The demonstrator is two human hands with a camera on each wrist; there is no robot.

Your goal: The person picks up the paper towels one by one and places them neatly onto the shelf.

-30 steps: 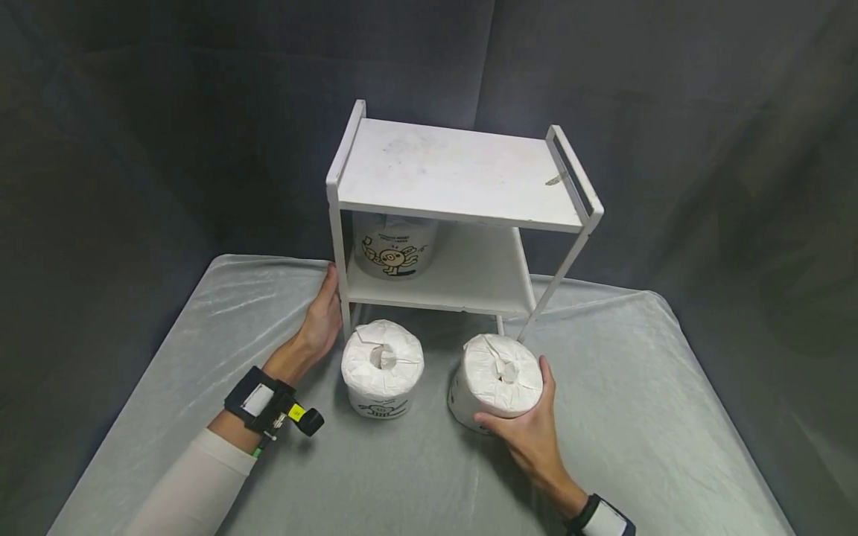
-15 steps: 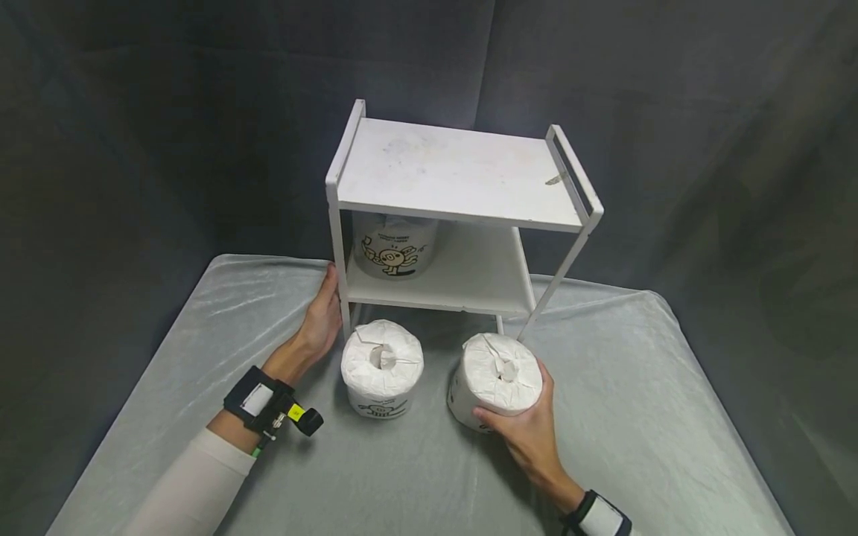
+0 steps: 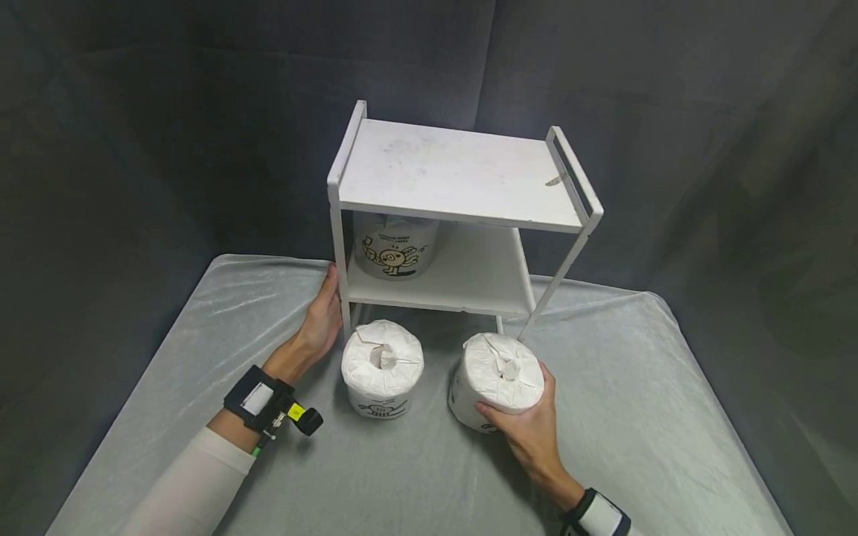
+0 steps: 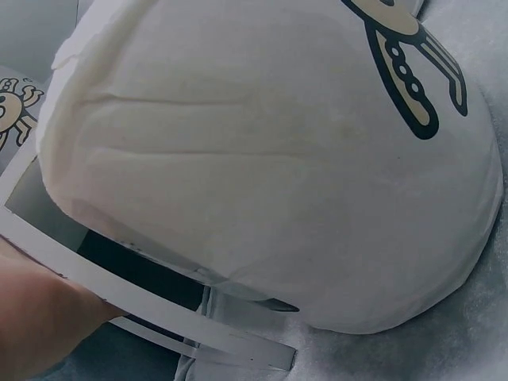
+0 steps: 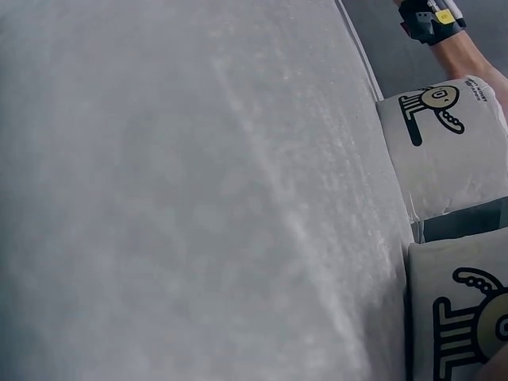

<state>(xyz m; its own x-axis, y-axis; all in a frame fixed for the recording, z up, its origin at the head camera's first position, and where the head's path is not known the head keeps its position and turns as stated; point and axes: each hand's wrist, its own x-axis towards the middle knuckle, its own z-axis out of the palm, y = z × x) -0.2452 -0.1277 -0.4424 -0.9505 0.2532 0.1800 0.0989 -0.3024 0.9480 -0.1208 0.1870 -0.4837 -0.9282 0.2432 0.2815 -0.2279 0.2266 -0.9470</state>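
In the head view my left hand [image 3: 323, 318] rests against the outer side of the white shelf rack's left front leg [image 3: 339, 257], fingers pointing away from me. Part of that hand is hidden by the leg. My right hand [image 3: 532, 424] grips a paper-wrapped toilet roll [image 3: 501, 372] standing on the cloth at the rack's right front, thumb on its near side and fingers round its right side. A second wrapped toilet roll [image 3: 382, 365] stands upright to the left, close to my left hand, and fills most of the left wrist view. Cartoon figures are printed on both wrappers.
A third toilet roll [image 3: 394, 249] sits at the left of the rack's middle shelf [image 3: 469, 275], under the top shelf [image 3: 456, 171]. Grey cloth [image 3: 415, 484] covers the table. Dark curtains [image 3: 429, 59] hang behind and at both sides.
My right hand shifts very slightly round the roll it grips, its wrist moving a little to the left. The left hand, the rack and the other rolls keep their places.
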